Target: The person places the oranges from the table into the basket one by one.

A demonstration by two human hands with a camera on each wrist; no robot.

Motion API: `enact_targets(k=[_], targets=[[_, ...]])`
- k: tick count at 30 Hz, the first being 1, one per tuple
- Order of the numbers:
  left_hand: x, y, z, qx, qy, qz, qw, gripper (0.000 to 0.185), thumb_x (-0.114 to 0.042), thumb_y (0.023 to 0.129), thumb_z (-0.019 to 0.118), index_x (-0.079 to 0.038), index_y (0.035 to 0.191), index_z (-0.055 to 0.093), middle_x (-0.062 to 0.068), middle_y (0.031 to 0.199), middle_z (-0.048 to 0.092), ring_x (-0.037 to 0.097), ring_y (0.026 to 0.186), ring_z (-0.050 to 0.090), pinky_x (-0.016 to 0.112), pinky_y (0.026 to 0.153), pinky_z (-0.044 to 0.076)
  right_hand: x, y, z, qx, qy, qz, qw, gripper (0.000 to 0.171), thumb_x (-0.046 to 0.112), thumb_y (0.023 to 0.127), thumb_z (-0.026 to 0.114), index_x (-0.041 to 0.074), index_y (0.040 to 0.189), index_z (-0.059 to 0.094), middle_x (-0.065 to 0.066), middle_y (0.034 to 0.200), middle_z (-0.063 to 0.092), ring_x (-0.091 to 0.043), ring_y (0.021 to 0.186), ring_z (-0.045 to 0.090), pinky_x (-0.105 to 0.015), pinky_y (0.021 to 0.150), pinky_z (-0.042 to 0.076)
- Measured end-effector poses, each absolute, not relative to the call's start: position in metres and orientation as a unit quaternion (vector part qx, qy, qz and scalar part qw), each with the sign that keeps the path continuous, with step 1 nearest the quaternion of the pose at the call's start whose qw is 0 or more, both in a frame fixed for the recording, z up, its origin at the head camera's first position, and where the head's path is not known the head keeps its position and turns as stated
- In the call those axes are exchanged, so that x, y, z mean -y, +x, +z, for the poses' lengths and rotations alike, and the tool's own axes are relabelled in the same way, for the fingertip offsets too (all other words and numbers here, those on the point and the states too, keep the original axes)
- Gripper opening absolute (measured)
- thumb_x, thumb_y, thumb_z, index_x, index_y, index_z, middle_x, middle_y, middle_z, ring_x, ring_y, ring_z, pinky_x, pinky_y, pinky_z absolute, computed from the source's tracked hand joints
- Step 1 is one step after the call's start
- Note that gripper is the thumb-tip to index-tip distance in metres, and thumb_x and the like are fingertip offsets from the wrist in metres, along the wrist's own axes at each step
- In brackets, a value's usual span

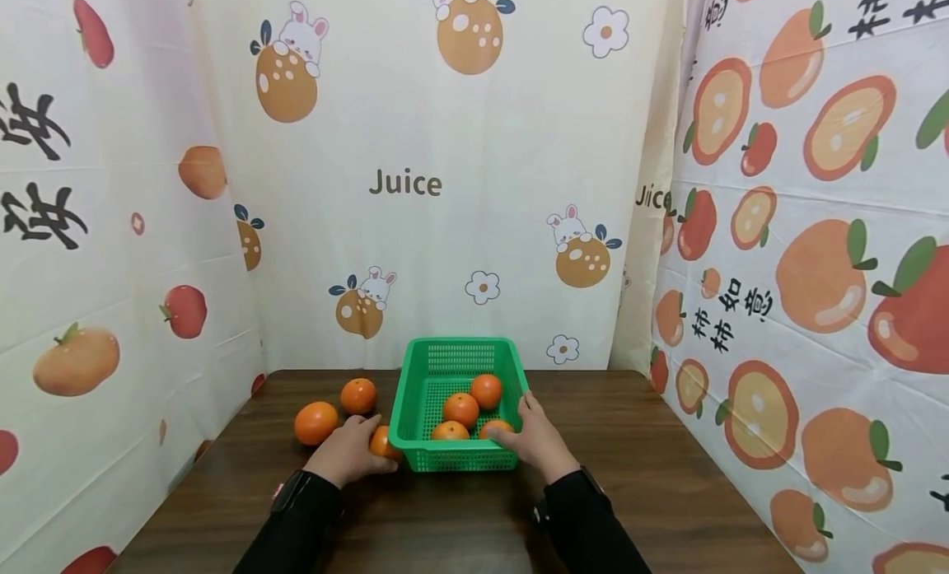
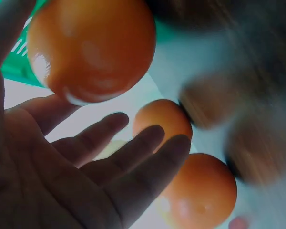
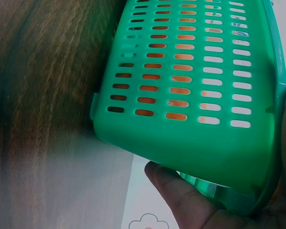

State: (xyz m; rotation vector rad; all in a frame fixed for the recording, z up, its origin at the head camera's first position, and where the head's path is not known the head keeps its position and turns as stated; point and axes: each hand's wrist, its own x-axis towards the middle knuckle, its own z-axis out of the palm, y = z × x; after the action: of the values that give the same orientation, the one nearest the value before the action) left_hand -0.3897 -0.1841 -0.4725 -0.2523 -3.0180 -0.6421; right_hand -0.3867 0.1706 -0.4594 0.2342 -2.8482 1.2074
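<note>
A green plastic basket [image 1: 461, 457] stands on the table with several oranges [image 1: 461, 410] inside. My right hand [image 1: 544, 442] grips the basket's right rim, thumb over the edge; the right wrist view shows fingers [image 3: 181, 195] against the slotted basket wall [image 3: 181, 143]. At the basket's left side, my left hand [image 1: 348, 452] is around a loose orange [image 1: 384, 444], thumb on the near side. The left wrist view shows that orange [image 2: 93, 47] close to the thumb and index finger, the other fingers [image 2: 133, 157] extended and spread. Whether the hand touches it, I cannot tell.
Two more oranges lie left of the basket: one [image 1: 315, 423] beside the left hand, another [image 1: 359, 396] farther back. The dark wooden table [image 1: 630, 475] meets printed cloth [image 1: 460, 228] at the back and both sides.
</note>
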Motion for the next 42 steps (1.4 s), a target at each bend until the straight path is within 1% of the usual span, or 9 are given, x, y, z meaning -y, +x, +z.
enact_targets(k=[7,10,12,17,21,24,29,34,42], targets=[[0.169,-0.407,-0.474,0.965,-0.126,-0.228,0.015,0.067,-0.041,0.078,0.094,-0.020,0.136,0.067,-0.002,0.109,0.073,0.016,0.089,0.061,0.045,0.088,0.057,-0.172,-0.387,-0.458,0.920,0.075,0.385,0.016,0.102,0.053,0.097,0.075,-0.007,0.165,0.027,-0.023,0.178,0.012,-0.047,0.159,0.029,-0.062,0.123,0.036],[0.163,-0.411,-0.474,0.966,-0.147,-0.213,0.016,0.044,-0.028,0.082,0.089,-0.022,0.121,0.069,-0.006,0.101,0.072,0.015,0.091,0.061,0.044,0.086,0.055,-0.172,-0.388,-0.457,0.921,0.074,0.383,0.016,0.102,0.054,0.098,0.074,-0.006,0.165,0.027,-0.023,0.178,0.012,-0.047,0.159,0.029,-0.062,0.123,0.036],[0.160,-0.411,-0.476,0.970,-0.143,-0.194,0.013,0.037,-0.025,0.083,0.084,-0.021,0.118,0.070,-0.001,0.106,0.072,0.019,0.097,0.060,0.047,0.087,0.055,-0.172,-0.388,-0.458,0.921,0.075,0.382,0.015,0.102,0.054,0.098,0.074,-0.006,0.165,0.027,-0.022,0.178,0.012,-0.047,0.159,0.029,-0.062,0.123,0.036],[0.156,-0.409,-0.476,0.977,-0.112,-0.183,-0.003,0.054,-0.031,0.081,0.085,-0.020,0.131,0.068,0.017,0.126,0.064,0.032,0.101,0.059,0.056,0.085,0.055,-0.173,-0.390,-0.459,0.921,0.074,0.383,0.017,0.102,0.054,0.098,0.074,-0.005,0.165,0.026,-0.022,0.179,0.011,-0.047,0.159,0.029,-0.062,0.123,0.036],[0.156,-0.407,-0.481,0.979,-0.092,-0.183,0.018,0.073,-0.038,0.072,0.097,-0.024,0.136,0.066,0.021,0.123,0.054,0.040,0.099,0.054,0.056,0.079,0.053,-0.174,-0.389,-0.462,0.921,0.070,0.384,0.012,0.101,0.054,0.098,0.074,-0.004,0.166,0.026,-0.021,0.179,0.011,-0.046,0.159,0.030,-0.062,0.123,0.037],[0.157,-0.405,-0.482,0.981,-0.077,-0.169,0.050,0.059,-0.031,0.082,0.092,-0.026,0.137,0.068,0.020,0.119,0.052,0.040,0.097,0.052,0.053,0.077,0.054,-0.174,-0.390,-0.463,0.920,0.071,0.386,0.012,0.101,0.054,0.097,0.074,-0.004,0.166,0.026,-0.021,0.179,0.011,-0.046,0.159,0.030,-0.062,0.123,0.036],[0.160,-0.402,-0.474,0.984,-0.069,-0.154,0.063,0.035,-0.018,0.101,0.069,-0.018,0.136,0.068,0.024,0.118,0.062,0.041,0.096,0.063,0.059,0.081,0.056,-0.174,-0.392,-0.463,0.919,0.076,0.388,0.017,0.102,0.054,0.098,0.074,-0.005,0.165,0.026,-0.022,0.179,0.011,-0.047,0.159,0.029,-0.062,0.124,0.035],[0.159,-0.403,-0.478,0.983,-0.050,-0.171,0.036,0.046,-0.016,0.097,0.072,-0.016,0.142,0.063,0.029,0.123,0.059,0.041,0.090,0.063,0.056,0.077,0.056,-0.175,-0.391,-0.462,0.919,0.071,0.387,0.014,0.102,0.054,0.098,0.074,-0.004,0.166,0.026,-0.021,0.179,0.010,-0.046,0.160,0.028,-0.062,0.124,0.035],[0.162,-0.404,-0.485,0.979,-0.043,-0.181,0.087,0.051,-0.011,0.090,0.081,-0.019,0.138,0.067,0.030,0.126,0.055,0.041,0.088,0.057,0.054,0.072,0.055,-0.174,-0.392,-0.463,0.920,0.074,0.384,0.014,0.102,0.055,0.097,0.074,-0.004,0.166,0.026,-0.022,0.178,0.011,-0.048,0.159,0.029,-0.063,0.123,0.035]])
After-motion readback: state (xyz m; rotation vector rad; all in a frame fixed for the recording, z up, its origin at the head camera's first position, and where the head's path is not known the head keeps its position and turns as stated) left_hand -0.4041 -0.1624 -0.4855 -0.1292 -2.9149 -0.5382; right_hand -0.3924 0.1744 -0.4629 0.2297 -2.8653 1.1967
